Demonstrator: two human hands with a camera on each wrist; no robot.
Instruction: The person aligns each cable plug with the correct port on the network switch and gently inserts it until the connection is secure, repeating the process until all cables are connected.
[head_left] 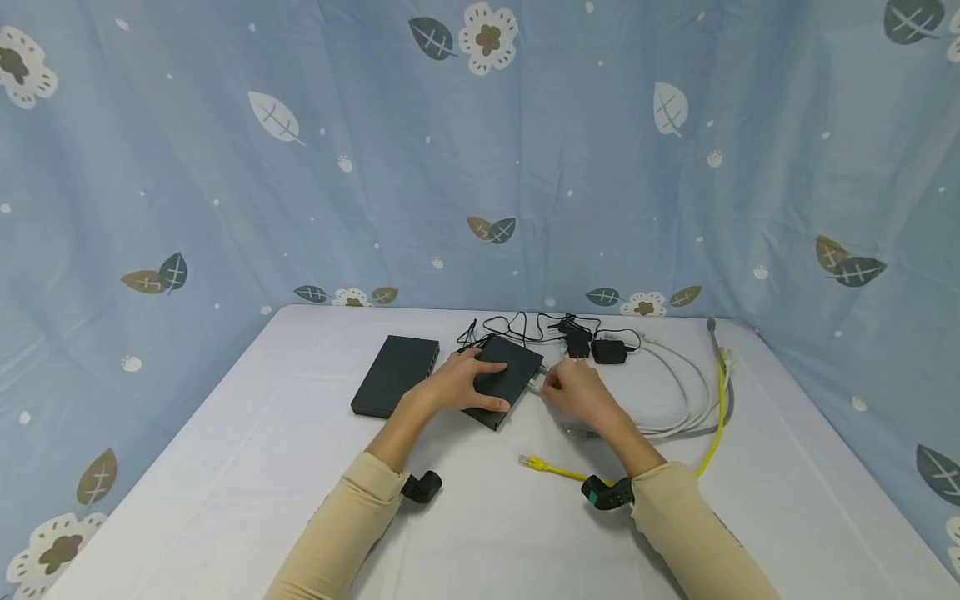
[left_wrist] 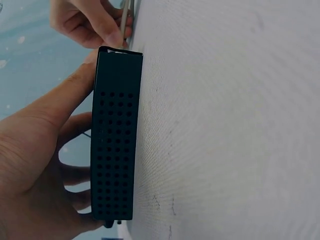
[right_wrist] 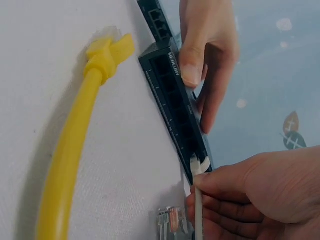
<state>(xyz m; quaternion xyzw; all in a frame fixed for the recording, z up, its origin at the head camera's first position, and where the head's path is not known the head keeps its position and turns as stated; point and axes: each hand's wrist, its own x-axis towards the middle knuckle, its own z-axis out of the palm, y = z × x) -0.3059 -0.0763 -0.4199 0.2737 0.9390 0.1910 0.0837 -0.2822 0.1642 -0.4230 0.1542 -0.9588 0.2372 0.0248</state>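
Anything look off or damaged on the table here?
Nothing damaged or spilled. The table is just untidy: black leads tangled behind the switch, white cables looped loosely at right. The yellow cable lies unplugged. The left hand holds the switch while the right hand holds a white plug at its end port.

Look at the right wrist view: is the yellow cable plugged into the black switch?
No: the yellow cable lies loose on the table, its plug clear of the black switch.
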